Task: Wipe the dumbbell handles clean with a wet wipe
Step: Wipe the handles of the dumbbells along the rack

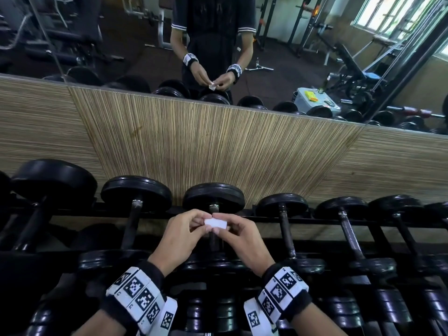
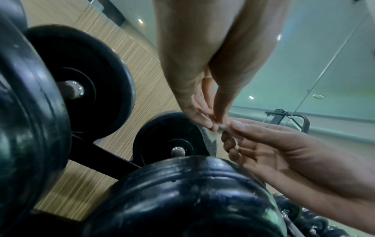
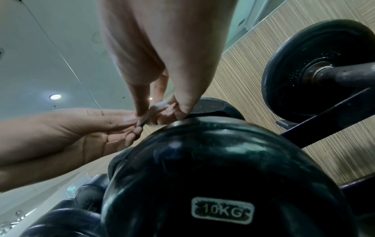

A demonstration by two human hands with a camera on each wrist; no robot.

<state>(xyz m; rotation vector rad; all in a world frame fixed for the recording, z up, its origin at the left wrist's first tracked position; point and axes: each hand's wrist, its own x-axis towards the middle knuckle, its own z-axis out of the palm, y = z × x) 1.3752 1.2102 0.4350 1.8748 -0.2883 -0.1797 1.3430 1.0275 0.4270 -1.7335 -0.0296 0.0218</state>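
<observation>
A small folded white wet wipe (image 1: 215, 223) is held between both hands over the dumbbell rack. My left hand (image 1: 204, 220) pinches its left end and my right hand (image 1: 221, 224) pinches its right end. Directly beneath them runs the dark handle (image 1: 214, 240) of the middle dumbbell, and the wipe is above it, not touching. In the left wrist view the left hand (image 2: 213, 124) meets the right hand (image 2: 233, 128) at the wipe (image 2: 222, 127). In the right wrist view the right hand (image 3: 156, 112) pinches the wipe (image 3: 160, 105) above a black head marked 10KG (image 3: 223, 176).
Several black dumbbells (image 1: 286, 229) lie side by side on a black rack (image 1: 315, 220), with a lower row under my wrists. Behind the rack is a striped wooden wall panel (image 1: 218, 141), and a mirror (image 1: 145, 44) above it reflects a person and gym machines.
</observation>
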